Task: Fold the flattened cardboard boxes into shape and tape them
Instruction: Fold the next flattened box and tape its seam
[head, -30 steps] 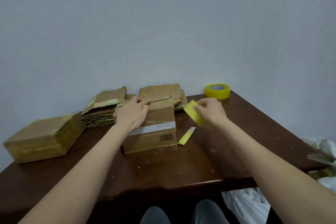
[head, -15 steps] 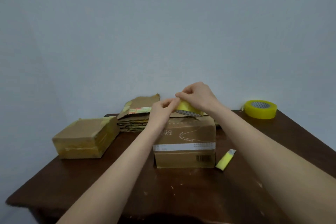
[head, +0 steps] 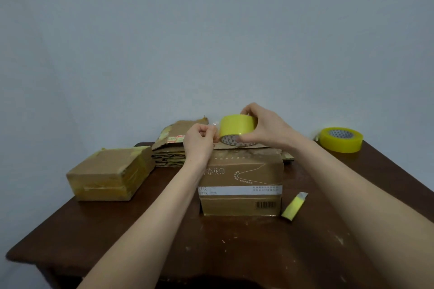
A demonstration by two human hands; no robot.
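Roll (head: 237, 128) lifted clear of box (head: 242, 185) top since prior frame. Right hand (head: 266, 128) grips roll; left hand (head: 198, 145) pinches free end (head: 215, 124). Judged: strip being drawn for top seam.

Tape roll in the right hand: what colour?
Yellow tape roll, pale core with dark triangle print; head view.

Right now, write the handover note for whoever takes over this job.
Right hand grips the tape roll above the upright box.
Left hand pinches the roll's loose tape end.
Done: one taped box at left; the upright box is folded.
Left: tape this box, then fold and tape the flat stack behind it.
Spare roll sits far right.
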